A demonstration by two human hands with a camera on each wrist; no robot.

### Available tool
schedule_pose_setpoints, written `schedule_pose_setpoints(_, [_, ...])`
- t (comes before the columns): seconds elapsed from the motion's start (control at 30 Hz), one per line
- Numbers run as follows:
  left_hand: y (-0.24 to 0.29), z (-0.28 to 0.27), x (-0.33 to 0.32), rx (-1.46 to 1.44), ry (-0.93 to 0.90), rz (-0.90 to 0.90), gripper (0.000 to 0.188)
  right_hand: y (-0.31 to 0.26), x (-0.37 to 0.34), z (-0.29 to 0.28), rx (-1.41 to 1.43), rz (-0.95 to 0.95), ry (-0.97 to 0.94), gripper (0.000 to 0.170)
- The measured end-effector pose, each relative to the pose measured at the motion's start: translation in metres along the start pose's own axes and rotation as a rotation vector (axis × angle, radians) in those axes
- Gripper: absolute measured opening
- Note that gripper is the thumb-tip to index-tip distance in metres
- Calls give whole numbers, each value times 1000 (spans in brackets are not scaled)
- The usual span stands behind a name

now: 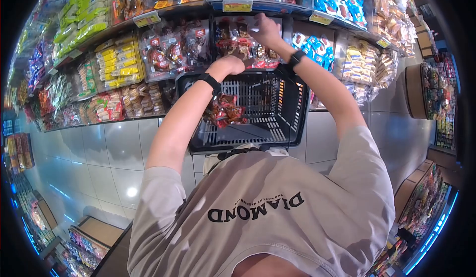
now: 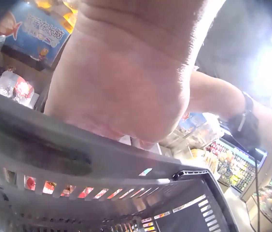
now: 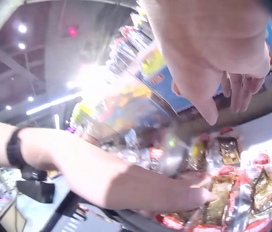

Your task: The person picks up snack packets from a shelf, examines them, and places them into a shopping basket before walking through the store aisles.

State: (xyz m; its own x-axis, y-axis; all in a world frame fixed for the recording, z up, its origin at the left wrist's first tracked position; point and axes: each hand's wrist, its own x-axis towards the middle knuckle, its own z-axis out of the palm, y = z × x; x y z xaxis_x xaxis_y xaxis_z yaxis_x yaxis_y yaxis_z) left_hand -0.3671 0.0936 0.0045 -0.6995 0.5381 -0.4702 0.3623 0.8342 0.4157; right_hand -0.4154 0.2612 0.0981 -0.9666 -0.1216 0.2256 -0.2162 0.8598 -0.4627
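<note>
My left hand (image 1: 230,65) reaches over the far rim of a black shopping basket (image 1: 301,123) into a shelf bin. In the right wrist view its extended fingers touch a clear, red-topped snack packet (image 3: 219,198) with brown food inside. Above the same bin hangs my right hand (image 1: 267,31), its fingers pointing loosely down with nothing held, as the right wrist view shows. Several red-and-brown snack packets (image 1: 228,112) lie at the left inside the basket. The left wrist view shows the back of that wrist and the basket wall (image 2: 97,166); its fingertips are hidden there.
Neighbouring bins hold yellow packets (image 1: 118,61), red-labelled packets (image 1: 173,49) and blue packets (image 1: 313,49). A shelf ledge with price tags (image 1: 237,5) runs above the hands. Tiled floor (image 1: 119,143) lies below, with display stands (image 1: 416,91) to the right.
</note>
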Motion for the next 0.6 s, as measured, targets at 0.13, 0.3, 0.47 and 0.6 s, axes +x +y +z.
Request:
schedule_pose_setpoints(0.13, [34,-50,-86,-232,360,27,56,-46,-79,-86,556,-78,-166,24])
schedule_pose_setpoints(0.3, [54,-30,-183,-628,997,160,16,-13,-201,-15,448,109,-802,31])
schedule_pose_setpoints(0.47, [33,63,-221,-958,726,-57,6,22,-278,143,102,97,-910,60])
schedule_pose_setpoints(0.6, [45,97,-246,-942,655,-104,14,33,-270,179,161,481,-687,75])
